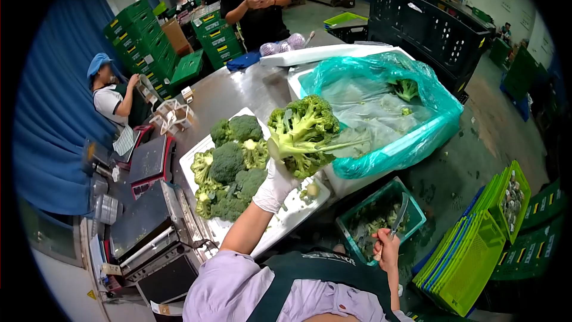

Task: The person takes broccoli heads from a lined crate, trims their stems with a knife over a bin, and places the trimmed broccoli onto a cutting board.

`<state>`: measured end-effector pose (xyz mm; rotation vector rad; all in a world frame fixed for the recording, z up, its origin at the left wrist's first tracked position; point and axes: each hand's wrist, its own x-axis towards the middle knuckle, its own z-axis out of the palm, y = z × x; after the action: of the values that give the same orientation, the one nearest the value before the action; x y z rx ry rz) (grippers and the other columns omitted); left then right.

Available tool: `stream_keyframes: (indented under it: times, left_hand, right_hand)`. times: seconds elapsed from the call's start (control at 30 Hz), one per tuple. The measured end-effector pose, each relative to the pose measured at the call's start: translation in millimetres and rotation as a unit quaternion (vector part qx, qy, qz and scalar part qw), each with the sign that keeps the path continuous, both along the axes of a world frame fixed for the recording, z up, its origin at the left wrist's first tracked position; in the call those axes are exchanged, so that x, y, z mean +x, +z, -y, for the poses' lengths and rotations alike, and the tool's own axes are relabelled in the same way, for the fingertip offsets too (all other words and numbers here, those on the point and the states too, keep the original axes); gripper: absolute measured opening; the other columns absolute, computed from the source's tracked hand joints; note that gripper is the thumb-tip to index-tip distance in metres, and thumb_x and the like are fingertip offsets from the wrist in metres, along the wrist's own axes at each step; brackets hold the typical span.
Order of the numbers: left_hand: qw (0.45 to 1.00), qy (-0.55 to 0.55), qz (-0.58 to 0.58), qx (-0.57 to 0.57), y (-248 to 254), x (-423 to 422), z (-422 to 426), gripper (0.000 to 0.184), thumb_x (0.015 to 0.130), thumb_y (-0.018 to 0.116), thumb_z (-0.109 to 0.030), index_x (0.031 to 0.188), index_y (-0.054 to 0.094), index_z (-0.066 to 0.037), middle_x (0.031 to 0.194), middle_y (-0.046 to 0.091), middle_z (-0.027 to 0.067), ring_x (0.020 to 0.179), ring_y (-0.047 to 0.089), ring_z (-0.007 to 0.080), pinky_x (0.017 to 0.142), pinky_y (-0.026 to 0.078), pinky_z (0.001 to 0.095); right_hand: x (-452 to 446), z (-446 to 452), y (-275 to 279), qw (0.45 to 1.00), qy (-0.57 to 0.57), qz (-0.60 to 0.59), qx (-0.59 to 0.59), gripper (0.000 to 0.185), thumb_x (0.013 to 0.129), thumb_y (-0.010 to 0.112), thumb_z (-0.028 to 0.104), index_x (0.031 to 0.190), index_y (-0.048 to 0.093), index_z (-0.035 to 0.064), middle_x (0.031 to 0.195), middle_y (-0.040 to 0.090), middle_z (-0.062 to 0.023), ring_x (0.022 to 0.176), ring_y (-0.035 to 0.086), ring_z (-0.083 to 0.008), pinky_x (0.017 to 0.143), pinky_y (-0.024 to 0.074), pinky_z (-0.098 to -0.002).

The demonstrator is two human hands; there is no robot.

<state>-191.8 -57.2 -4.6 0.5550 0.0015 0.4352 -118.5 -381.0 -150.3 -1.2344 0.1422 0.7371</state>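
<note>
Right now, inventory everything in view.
Held broccoli: one, green, centre
Loose broccoli: several, green, on board
Board: one, white, centre
Table: one, grey, centre
Box: one, white, teal liner, right
Trimmings bin: one, teal, below box
Knife: one, silver, over bin
Baskets: several, lime, lower right
Crates: many, green and black, background
Machines: several, black, left
Curtains: several, blue, background
People: several, mixed clothing, background
Left grip: one, white glove, holding broccoli
Right grip: one, bare, holding knife

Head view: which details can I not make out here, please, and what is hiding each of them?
All in the head view:
- Left hand: some fingers, hidden behind the broccoli it holds.
- Knife: most of its handle, covered by the right hand.
- Green bin: its floor, covered by trimmings.
- Apron: its lettering, too small and slanted to read.
</note>
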Motion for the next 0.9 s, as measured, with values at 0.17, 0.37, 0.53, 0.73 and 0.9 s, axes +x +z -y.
stream_keyframes:
  times: [0.17,0.37,0.53,0.73,0.9]
  left_hand:
    - [0.984,0.076,-0.155,-0.049,-43.4,-42.9,1.1,0.045,0.088,0.049,-0.030,0.125,0.047,-0.005,0.120,0.055,0.0128,0.109,0.054,0.0269,0.097,0.043,0.0435]
    - [0.961,0.062,-0.257,-0.076,-86.1,-95.8,29.4,0.029,0.077,0.051,-0.012,0.098,0.058,0.007,0.088,0.064,0.0152,0.075,0.065,0.0235,0.068,0.056,0.0346]
    - [0.949,-0.029,-0.313,-0.036,-115.4,-103.2,69.3,0.035,0.078,0.054,-0.003,0.111,0.051,0.005,0.098,0.063,0.0126,0.084,0.064,0.0213,0.076,0.055,0.0335]
    - [0.922,-0.017,-0.386,0.012,-150.6,-79.4,119.6,0.042,0.074,0.054,0.006,0.116,0.047,0.003,0.104,0.059,0.0139,0.094,0.061,0.0243,0.075,0.055,0.0354]
    - [0.912,-0.031,-0.395,0.107,-157.5,-71.3,145.9,0.043,0.072,0.054,0.010,0.113,0.048,0.003,0.099,0.061,0.0114,0.083,0.064,0.0240,0.074,0.054,0.0331]
  right_hand:
    - [-30.8,-10.8,20.9,0.990,0.021,0.117,-0.070,0.018,0.088,0.061,0.019,0.088,0.055,0.0015,0.072,0.059,-0.0055,0.043,0.044,-0.0077,0.036,0.0338,-0.0232]
    - [-68.0,-24.6,40.5,0.911,-0.006,0.369,-0.183,0.017,0.079,0.070,0.012,0.084,0.059,0.0008,0.068,0.059,-0.0020,0.056,0.052,-0.0085,0.052,0.0416,-0.0228]
    - [-88.0,-26.3,55.4,0.785,0.052,0.572,-0.232,0.014,0.073,0.071,0.009,0.081,0.061,0.0034,0.069,0.062,-0.0109,0.061,0.061,-0.0282,0.055,0.0482,-0.0341]
    - [-97.1,-15.0,28.6,0.687,0.092,0.633,-0.345,0.011,0.070,0.064,0.005,0.081,0.060,0.0036,0.071,0.061,-0.0101,0.066,0.059,-0.0283,0.056,0.0474,-0.0372]
    - [-91.6,1.6,-9.7,0.688,0.070,0.593,-0.412,0.010,0.069,0.061,0.005,0.079,0.058,0.0043,0.071,0.060,-0.0114,0.068,0.060,-0.0299,0.056,0.0476,-0.0402]
